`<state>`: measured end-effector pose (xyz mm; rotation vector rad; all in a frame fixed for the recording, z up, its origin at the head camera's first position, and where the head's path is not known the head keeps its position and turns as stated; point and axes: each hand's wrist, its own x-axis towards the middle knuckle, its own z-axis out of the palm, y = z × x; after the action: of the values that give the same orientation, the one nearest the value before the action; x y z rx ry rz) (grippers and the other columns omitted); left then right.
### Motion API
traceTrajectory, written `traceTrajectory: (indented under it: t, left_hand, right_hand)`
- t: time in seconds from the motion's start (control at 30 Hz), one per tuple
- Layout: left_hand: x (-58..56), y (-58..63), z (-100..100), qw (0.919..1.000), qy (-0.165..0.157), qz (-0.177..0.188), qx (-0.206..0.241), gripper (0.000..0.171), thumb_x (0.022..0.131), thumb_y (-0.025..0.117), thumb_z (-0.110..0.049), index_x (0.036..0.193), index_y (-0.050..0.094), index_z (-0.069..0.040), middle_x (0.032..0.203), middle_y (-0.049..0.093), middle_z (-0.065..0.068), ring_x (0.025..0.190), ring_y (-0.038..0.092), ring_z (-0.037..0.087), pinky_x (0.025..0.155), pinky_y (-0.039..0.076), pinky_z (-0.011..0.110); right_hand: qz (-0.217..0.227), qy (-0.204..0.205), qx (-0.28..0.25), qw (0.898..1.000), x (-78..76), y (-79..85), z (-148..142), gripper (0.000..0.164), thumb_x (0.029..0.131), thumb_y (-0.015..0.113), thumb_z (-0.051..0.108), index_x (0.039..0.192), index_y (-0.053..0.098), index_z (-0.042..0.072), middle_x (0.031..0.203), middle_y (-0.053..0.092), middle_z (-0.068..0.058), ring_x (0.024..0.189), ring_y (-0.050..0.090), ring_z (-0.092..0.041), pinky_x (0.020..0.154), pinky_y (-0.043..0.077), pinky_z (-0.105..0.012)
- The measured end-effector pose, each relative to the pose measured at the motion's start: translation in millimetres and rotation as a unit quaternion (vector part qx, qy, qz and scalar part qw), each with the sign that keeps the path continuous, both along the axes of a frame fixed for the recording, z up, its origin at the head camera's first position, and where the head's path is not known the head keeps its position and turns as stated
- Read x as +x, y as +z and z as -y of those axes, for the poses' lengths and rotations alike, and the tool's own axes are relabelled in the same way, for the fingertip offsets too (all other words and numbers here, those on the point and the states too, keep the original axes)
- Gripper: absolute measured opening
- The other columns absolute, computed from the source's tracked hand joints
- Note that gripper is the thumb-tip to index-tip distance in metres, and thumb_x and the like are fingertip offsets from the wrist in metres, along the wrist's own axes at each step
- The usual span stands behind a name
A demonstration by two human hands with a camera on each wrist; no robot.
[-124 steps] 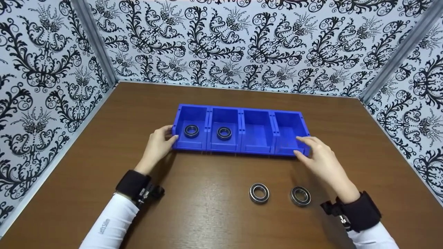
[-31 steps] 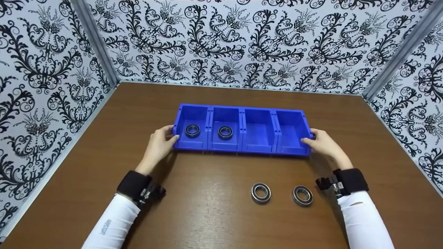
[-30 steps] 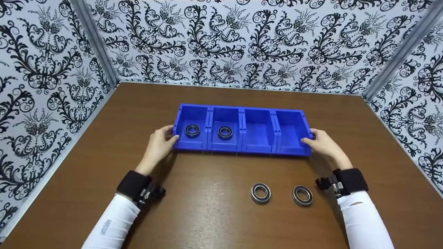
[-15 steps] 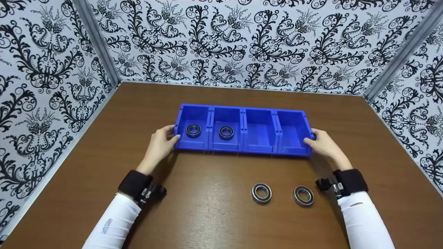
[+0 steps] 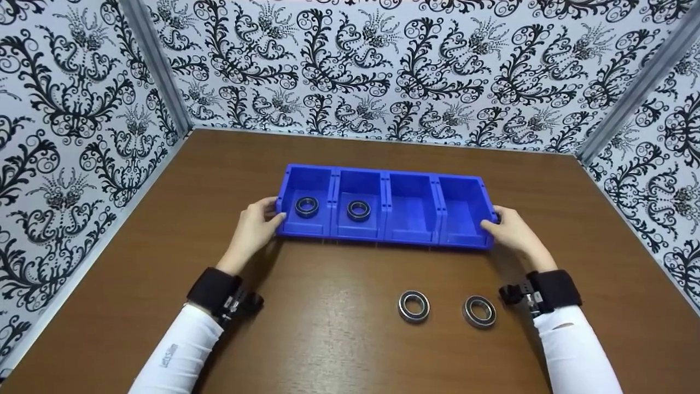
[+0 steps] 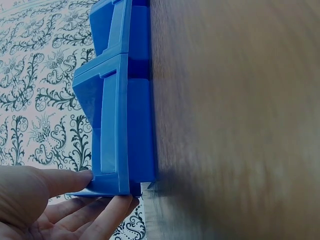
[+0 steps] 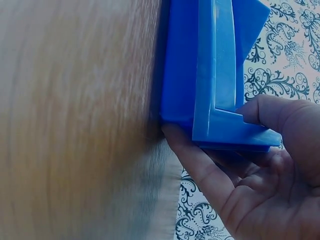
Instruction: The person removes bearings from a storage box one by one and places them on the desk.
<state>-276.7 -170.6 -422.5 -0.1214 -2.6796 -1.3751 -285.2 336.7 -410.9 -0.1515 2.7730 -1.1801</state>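
A blue storage bin (image 5: 384, 234) with a row of several compartments stands on the wooden table. Its left end is gripped by my left hand (image 5: 252, 230), thumb over the wall and fingers beneath the outer side, as the left wrist view shows. My right hand (image 5: 514, 232) holds the opposite end the same way, thumb inside the rim. One ball bearing (image 5: 307, 207) lies in the leftmost compartment, and a second bearing (image 5: 359, 210) in the compartment beside it. The two right compartments hold nothing. In front of the bin, a bearing (image 5: 403, 316) and another bearing (image 5: 469, 319) lie flat on the table.
The brown table (image 5: 328, 339) reaches back to a patterned wall (image 5: 350, 71), with further patterned panels at left and right. Grey posts stand at both rear corners. Each wrist wears a black strap with a small camera.
Over the earlier frames my right hand moved from hovering at the bin's right end to gripping it. My left hand kept its grip. The bearings stay in place.
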Motion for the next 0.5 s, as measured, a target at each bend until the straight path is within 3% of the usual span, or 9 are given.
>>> traceTrajectory:
  t: [0.27,0.5]
  left_hand:
    - [0.3,1.0,0.2,1.0000,-0.002,-0.006,-0.003,0.046,0.098,0.063,-0.006,0.140,0.055,0.011,0.132,0.066,0.032,0.122,0.067,0.043,0.106,0.054,0.051]
    - [0.2,0.5,1.1,1.0000,-0.002,-0.001,-0.004,0.047,0.098,0.064,-0.008,0.141,0.055,0.009,0.133,0.065,0.031,0.122,0.068,0.043,0.106,0.055,0.051]
  right_hand:
    - [0.001,-0.002,-0.005,1.000,0.2,-1.7,-0.4,0.051,0.102,0.046,0.007,0.144,0.040,-0.021,0.127,0.061,-0.041,0.093,0.070,-0.016,0.071,0.054,-0.013]
    - [-0.009,-0.004,0.012,1.000,-0.3,-1.0,0.5,0.048,0.101,0.048,0.007,0.141,0.044,-0.021,0.123,0.064,-0.037,0.086,0.065,-0.010,0.069,0.052,-0.013]
